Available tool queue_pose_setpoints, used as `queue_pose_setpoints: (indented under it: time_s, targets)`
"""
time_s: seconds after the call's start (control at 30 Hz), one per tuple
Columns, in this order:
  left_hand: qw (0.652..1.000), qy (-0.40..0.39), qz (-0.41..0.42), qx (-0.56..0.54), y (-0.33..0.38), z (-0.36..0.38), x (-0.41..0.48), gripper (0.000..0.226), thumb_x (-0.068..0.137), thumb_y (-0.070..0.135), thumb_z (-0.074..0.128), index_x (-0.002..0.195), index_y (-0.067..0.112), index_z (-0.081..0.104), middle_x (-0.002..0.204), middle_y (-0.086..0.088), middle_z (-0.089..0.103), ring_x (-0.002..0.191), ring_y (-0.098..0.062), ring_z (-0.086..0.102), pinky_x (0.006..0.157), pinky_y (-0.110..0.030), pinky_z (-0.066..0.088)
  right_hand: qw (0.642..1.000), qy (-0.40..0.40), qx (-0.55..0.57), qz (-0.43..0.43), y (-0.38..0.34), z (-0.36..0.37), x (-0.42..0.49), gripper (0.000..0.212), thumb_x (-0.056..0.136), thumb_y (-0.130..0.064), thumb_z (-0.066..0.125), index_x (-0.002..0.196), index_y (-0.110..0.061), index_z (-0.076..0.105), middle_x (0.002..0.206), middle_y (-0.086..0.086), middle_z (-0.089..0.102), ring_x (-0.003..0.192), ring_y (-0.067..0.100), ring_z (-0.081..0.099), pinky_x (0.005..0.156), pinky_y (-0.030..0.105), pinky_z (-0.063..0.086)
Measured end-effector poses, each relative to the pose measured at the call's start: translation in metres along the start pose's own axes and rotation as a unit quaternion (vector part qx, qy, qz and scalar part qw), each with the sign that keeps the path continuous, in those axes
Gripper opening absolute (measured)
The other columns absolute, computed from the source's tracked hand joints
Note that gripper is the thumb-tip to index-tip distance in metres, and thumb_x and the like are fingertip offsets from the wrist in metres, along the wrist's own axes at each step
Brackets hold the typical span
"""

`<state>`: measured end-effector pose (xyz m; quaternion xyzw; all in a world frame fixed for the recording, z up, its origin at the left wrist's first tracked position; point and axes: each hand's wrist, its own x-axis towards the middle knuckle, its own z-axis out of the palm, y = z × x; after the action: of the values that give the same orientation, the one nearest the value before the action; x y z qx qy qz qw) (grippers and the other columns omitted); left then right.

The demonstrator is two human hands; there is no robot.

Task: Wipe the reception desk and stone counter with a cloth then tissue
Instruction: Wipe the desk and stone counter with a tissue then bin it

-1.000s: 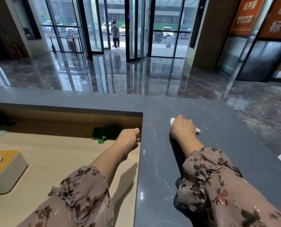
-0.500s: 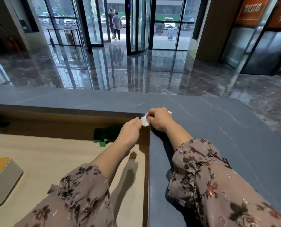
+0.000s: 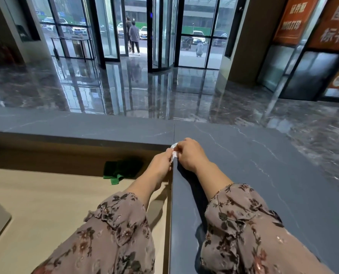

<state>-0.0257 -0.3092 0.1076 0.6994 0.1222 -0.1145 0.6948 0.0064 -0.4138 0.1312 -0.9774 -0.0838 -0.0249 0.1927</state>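
Head view: tissue [image 3: 174, 151] at the counter's [image 3: 263, 175] inner edge, pinched by curled fingers of right hand [image 3: 189, 155] and left hand [image 3: 160, 162]. Cloth [image 3: 121, 169] lies on desk [image 3: 46, 204]. Judged: tissue stage, regripping. Next: press flat, wipe along the stone.

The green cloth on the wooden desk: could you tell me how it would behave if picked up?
The green cloth lies crumpled with a corner flopped forward, so it would probably hang limp. It looks thin, so likely light. Pushed along the wooden desk, it would probably bunch, not roll.
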Motion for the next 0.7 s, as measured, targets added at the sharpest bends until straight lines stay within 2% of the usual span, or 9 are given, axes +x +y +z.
queue_pose_setpoints:
  time_s: [0.1,0.23,0.43,0.63,0.7]
  targets:
    - [1.0,0.0,0.0,0.007,-0.005,-0.002,-0.014,0.047,0.101,0.043,0.032,0.103,0.013,0.068,0.091,-0.01,0.07,0.094,-0.026,0.065,0.096,-0.043,0.049,1.0,0.005,0.016,-0.001,-0.003,-0.001,-0.015,0.019,0.091,-0.007,0.056,0.104,-0.012,0.069,0.106,0.006,0.054,0.098,0.025,0.052,0.082,0.031,0.045]
    - [1.0,0.007,-0.006,0.012,-0.013,-0.003,-0.04,0.047,0.101,0.043,0.031,0.104,0.015,0.069,0.101,-0.01,0.072,0.103,-0.024,0.064,0.103,-0.046,0.045,1.0,0.002,0.029,-0.006,-0.007,-0.002,-0.04,0.02,0.09,-0.007,0.057,0.104,-0.012,0.071,0.1,0.005,0.052,0.096,0.025,0.053,0.084,0.033,0.047]
    - [0.998,0.037,-0.024,0.035,-0.028,-0.002,-0.085,0.044,0.102,0.042,0.031,0.091,0.02,0.068,0.111,-0.014,0.07,0.108,-0.026,0.063,0.102,-0.042,0.046,0.999,-0.011,0.051,-0.016,-0.016,-0.005,-0.088,0.015,0.092,-0.011,0.058,0.099,-0.011,0.071,0.096,0.004,0.052,0.088,0.021,0.051,0.073,0.028,0.04]
    - [0.998,0.047,-0.013,0.044,-0.048,-0.001,-0.133,0.043,0.102,0.045,0.027,0.089,0.026,0.063,0.098,-0.002,0.066,0.097,-0.016,0.06,0.097,-0.037,0.046,0.998,-0.019,0.059,-0.031,-0.023,-0.006,-0.137,0.017,0.093,-0.011,0.057,0.102,-0.012,0.072,0.091,0.003,0.054,0.086,0.02,0.052,0.072,0.027,0.04]
    - [0.998,0.045,-0.004,0.049,-0.056,0.0,-0.152,0.044,0.102,0.045,0.027,0.097,0.023,0.065,0.099,-0.001,0.067,0.098,-0.015,0.061,0.097,-0.036,0.046,0.997,-0.018,0.056,-0.044,-0.023,-0.005,-0.155,0.018,0.093,-0.011,0.056,0.102,-0.012,0.072,0.09,0.002,0.054,0.087,0.02,0.053,0.072,0.027,0.04]
